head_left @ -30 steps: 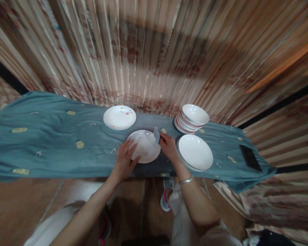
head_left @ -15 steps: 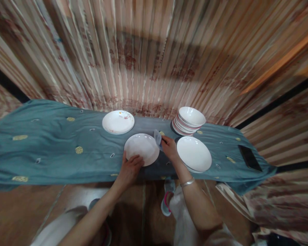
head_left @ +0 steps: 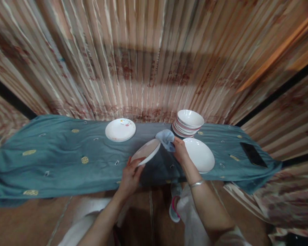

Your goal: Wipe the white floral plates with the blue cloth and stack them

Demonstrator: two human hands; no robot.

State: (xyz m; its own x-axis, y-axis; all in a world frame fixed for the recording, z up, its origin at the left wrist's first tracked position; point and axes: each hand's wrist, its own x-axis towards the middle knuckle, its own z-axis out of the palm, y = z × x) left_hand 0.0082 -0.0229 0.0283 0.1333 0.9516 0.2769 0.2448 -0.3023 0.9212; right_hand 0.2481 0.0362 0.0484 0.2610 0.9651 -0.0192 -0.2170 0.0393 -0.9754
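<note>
While the left hand [head_left: 130, 175] pinches the tilted plate [head_left: 146, 152] above the table [head_left: 64, 160] and the right hand [head_left: 180, 150] a cloth [head_left: 165, 139] perhaps touching it, the plate looks slick, stiff, breakable, best rim-held.

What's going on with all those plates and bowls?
Someone has a white plate tilted up in their left hand. Their right hand holds a pale blue cloth right by the plate's rim; whether they touch is hard to tell. A flowered plate lies farther back, to the left. To the right are stacked bowls and, nearer, another white dish.
</note>
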